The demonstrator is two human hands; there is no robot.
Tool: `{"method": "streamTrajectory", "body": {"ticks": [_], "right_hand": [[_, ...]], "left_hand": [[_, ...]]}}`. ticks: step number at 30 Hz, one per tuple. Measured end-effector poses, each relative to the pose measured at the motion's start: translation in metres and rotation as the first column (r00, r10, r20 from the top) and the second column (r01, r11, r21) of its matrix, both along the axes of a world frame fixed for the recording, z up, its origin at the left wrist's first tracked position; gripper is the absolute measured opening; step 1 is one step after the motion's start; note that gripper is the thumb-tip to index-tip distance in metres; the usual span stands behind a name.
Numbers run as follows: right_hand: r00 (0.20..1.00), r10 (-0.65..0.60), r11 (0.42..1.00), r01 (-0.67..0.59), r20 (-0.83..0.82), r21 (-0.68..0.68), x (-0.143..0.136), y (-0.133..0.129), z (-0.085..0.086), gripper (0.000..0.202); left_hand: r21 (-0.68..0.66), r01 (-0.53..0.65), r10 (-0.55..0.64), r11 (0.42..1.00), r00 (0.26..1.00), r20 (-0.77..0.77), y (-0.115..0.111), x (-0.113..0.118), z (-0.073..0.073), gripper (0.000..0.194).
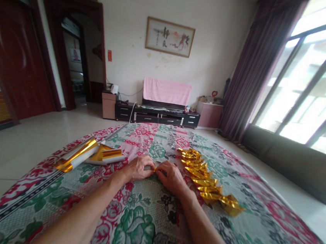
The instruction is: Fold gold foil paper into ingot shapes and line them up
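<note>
Above the middle of the flowered cloth (pixel 132 196), my left hand (pixel 140 167) and my right hand (pixel 170 176) meet fingertip to fingertip. Both pinch a small piece of gold foil paper (pixel 155 169), mostly hidden by the fingers. To the right of my right hand runs a row of folded gold foil pieces (pixel 201 172), several of them, lying close together. Left of my left hand rest curled sheets of gold foil paper with pale backs, one a long roll (pixel 79 154) and one a looser stack (pixel 107 155).
The flowered cloth covers a broad rounded surface in front of me. Beyond it stands a low black cabinet (pixel 159 118) under a pink cloth (pixel 166 90). A purple curtain (pixel 241 64) and windows are at the right, a dark red door (pixel 16 48) at the left.
</note>
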State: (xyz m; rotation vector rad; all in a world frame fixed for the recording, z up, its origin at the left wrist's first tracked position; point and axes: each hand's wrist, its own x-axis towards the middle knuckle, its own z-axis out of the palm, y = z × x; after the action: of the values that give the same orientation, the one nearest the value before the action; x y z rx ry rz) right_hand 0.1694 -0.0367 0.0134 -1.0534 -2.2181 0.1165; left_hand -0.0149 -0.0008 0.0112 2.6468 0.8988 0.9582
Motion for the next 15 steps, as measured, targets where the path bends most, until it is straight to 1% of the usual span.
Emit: {"method": "streamTrajectory", "body": {"ticks": [4, 7, 11, 15], "right_hand": [[1.0, -0.018, 1.0, 0.018, 0.007, -0.01, 0.0002, 0.0003, -0.0011, 0.017], [0.999, -0.051, 0.998, 0.051, -0.005, -0.028, 0.0, 0.0008, -0.002, 0.012], [0.994, -0.105, 0.994, 0.103, -0.034, -0.032, -0.0032, 0.0029, -0.0044, 0.013], [0.981, -0.171, 0.985, 0.169, -0.089, -0.026, -0.0073, 0.0054, -0.0071, 0.014]], "left_hand": [[0.009, -0.011, 0.012, 1.0, 0.998, -0.059, 0.0, 0.0014, 0.0006, 0.009], [0.007, -0.031, 0.031, 1.0, 0.997, -0.071, 0.0025, 0.0019, -0.0026, 0.011], [-0.021, -0.037, 0.036, 0.999, 0.998, -0.048, 0.0051, 0.001, -0.0058, 0.012], [-0.103, -0.056, 0.056, 0.993, 0.998, 0.0, 0.0029, -0.0018, -0.0017, 0.017]]}}
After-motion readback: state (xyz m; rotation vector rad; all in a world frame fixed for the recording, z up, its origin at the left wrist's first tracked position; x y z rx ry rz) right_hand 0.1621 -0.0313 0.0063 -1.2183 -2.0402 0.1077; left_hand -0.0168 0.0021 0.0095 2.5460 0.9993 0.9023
